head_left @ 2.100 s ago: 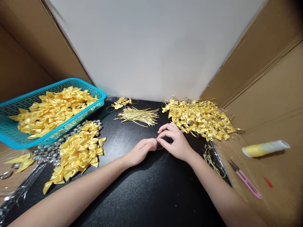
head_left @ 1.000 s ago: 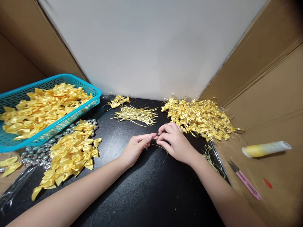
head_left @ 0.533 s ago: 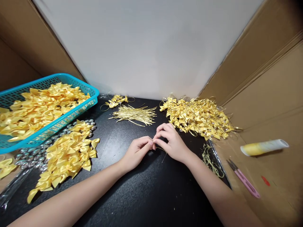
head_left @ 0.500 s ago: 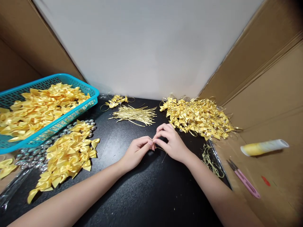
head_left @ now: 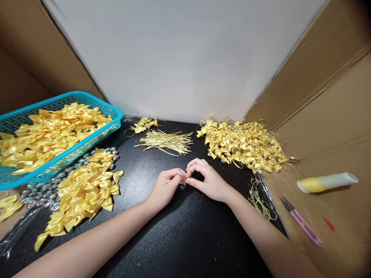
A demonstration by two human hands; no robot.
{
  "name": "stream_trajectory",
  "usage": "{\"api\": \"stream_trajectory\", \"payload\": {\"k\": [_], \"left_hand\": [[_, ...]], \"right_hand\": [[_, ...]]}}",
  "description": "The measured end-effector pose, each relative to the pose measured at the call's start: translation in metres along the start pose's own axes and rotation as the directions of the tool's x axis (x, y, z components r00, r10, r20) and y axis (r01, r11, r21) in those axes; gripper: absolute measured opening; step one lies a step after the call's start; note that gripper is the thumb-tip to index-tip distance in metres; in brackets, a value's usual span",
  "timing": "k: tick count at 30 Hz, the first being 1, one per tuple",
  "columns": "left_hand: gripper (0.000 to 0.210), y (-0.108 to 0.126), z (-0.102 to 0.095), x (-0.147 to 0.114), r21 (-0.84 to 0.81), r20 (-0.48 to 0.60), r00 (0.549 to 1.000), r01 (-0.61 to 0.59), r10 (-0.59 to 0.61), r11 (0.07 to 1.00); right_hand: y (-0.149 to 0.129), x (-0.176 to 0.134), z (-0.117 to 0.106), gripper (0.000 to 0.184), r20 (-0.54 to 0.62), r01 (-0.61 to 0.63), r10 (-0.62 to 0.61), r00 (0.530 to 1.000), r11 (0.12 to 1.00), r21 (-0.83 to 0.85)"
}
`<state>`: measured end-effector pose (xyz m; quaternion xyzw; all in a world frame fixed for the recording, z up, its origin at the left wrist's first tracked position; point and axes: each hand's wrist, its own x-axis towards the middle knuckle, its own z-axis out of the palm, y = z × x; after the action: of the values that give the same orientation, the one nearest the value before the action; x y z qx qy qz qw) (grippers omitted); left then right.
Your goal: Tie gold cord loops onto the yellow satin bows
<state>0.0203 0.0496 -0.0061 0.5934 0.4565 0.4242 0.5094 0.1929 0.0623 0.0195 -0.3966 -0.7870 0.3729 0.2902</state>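
Observation:
Above the middle of the black table, my left hand (head_left: 166,187) and my right hand (head_left: 207,179) meet at their fingertips. Both are closed in a pinch on a thin gold cord (head_left: 186,175), of which only a tiny bit shows between the fingers. Just beyond them lies a bundle of cut gold cords (head_left: 166,142). Left of my left hand is a heap of yellow satin bows (head_left: 84,189), with silvery beads (head_left: 43,193) beside it. A pile of bows with beads and gold loops (head_left: 246,144) sits beyond my right hand.
A turquoise basket (head_left: 78,152) of yellow bows stands at the left. A few looped bows (head_left: 143,124) rest at the back. On the right are thread scraps (head_left: 257,200), pink-handled thread snips (head_left: 304,226) and a yellow-white tube (head_left: 327,182). Cardboard (head_left: 333,116) walls flank the table (head_left: 162,247).
My fingertips stay together, shifting very slightly left. The cord end that showed below my right hand is now mostly hidden. The whole view has moved a little.

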Motion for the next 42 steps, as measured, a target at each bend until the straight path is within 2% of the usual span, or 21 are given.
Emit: {"api": "stream_trajectory", "payload": {"k": [5, 11, 18, 22, 28, 32, 35, 37, 42], "left_hand": [[0.025, 0.002, 0.003, -0.003, 0.011, -0.059, 0.998, 0.003, -0.002, 1.0], [0.024, 0.002, 0.002, -0.003, 0.047, -0.164, 0.985, -0.048, 0.055, 0.998], [0.028, 0.001, 0.001, -0.003, 0.05, -0.146, 0.989, -0.017, 0.024, 0.999], [0.031, 0.003, 0.001, -0.003, 0.022, -0.101, 0.995, -0.023, 0.025, 0.999], [0.03, 0.0, -0.001, -0.002, -0.058, -0.069, 0.998, 0.002, -0.006, 0.998], [0.03, -0.004, -0.001, -0.002, -0.104, -0.117, 0.992, 0.028, -0.04, 0.994], [0.028, -0.004, -0.001, -0.002, -0.05, -0.157, 0.988, 0.006, -0.014, 0.999], [0.027, -0.002, -0.001, -0.003, -0.007, -0.145, 0.989, -0.026, 0.025, 1.0], [0.03, -0.002, -0.002, -0.005, 0.03, -0.099, 0.991, -0.092, 0.094, 0.995]], "right_hand": [[-0.003, -0.001, 0.003, 0.011, -0.008, -0.027, 0.027, 1.0, 0.999, -0.02], [-0.009, -0.003, 0.008, 0.012, -0.02, -0.044, 0.043, 0.999, 0.997, -0.062], [-0.012, -0.007, 0.011, 0.011, -0.145, 0.038, -0.073, 0.987, 0.972, -0.231], [-0.012, -0.007, 0.012, 0.01, -0.201, 0.017, -0.069, 0.977, 0.968, -0.25], [-0.015, -0.006, 0.01, 0.01, -0.205, -0.002, -0.049, 0.978, 0.971, -0.241], [-0.016, -0.007, 0.01, 0.011, -0.167, 0.001, -0.043, 0.985, 0.97, -0.241], [-0.017, -0.007, 0.012, 0.011, -0.126, -0.002, -0.03, 0.992, 0.97, -0.242], [-0.017, -0.007, 0.012, 0.01, -0.123, -0.009, -0.021, 0.992, 0.971, -0.238], [-0.011, -0.006, 0.011, 0.007, -0.215, -0.036, 0.0, 0.977, 0.985, -0.166]]}}
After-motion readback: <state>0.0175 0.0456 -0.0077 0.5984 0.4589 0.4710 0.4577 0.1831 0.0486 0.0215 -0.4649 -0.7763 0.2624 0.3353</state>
